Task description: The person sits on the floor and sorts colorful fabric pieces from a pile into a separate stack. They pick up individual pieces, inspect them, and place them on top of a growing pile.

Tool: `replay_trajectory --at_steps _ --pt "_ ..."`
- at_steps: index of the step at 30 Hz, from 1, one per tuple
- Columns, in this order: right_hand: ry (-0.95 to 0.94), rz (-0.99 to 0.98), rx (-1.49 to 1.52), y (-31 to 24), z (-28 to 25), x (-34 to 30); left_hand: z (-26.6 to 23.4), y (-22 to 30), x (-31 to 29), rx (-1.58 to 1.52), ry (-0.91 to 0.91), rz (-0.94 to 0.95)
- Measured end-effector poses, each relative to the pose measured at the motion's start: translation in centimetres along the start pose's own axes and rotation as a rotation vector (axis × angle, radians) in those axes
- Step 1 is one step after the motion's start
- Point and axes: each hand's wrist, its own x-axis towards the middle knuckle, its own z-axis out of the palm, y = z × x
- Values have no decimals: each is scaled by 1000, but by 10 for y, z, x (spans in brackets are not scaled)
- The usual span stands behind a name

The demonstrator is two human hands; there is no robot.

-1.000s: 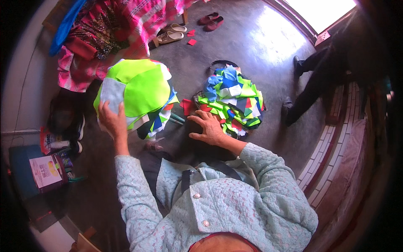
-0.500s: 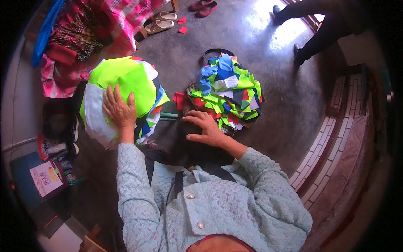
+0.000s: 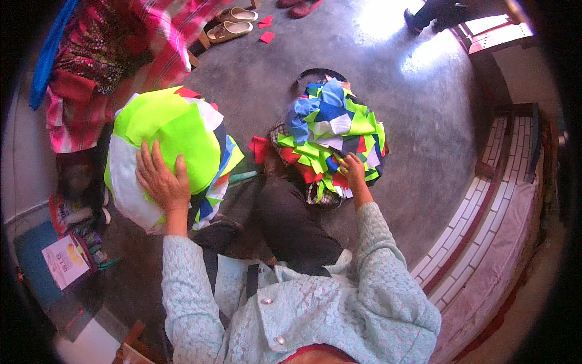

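My left hand (image 3: 162,182) lies flat, fingers apart, on a rounded heap of cloth pieces (image 3: 176,130). Its top is bright yellow-green, with white cloth on the left and blue, red and dark corners along the right side. To the right, a basket or bag with a checked side (image 3: 321,193) is piled high with cloth scraps (image 3: 339,124) in yellow-green, blue, white, red and dark colours. At the near right edge of this pile is my right hand (image 3: 353,171), its fingers drawn together on a scrap; which piece is hard to see.
A red scrap (image 3: 259,147) lies left of the basket, above my knee (image 3: 291,218). Pink checked cloth (image 3: 163,54) drapes at the upper left, near shoes (image 3: 229,31). A box (image 3: 65,261) stands at lower left, a ledge (image 3: 467,224) at right. Another person's legs (image 3: 433,13) show at far right.
My right hand has moved right and forward from between the heaps to the scrap pile, its fingers closing there. My left hand stays on the heap. The other person has moved farther off.
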Motion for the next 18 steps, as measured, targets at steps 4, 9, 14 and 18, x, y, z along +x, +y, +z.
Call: replay_trajectory --at_steps 4,9,14,18 --pt "54 -27 209 -7 -3 38 -2 2 1 6 -36 -10" --pt "34 -30 346 -10 19 65 -4 2 1 6 -53 -2" --pt "2 23 529 -3 28 85 -7 4 3 20 -81 2" --pt "28 57 669 1 38 100 -10 5 4 11 -93 -3"
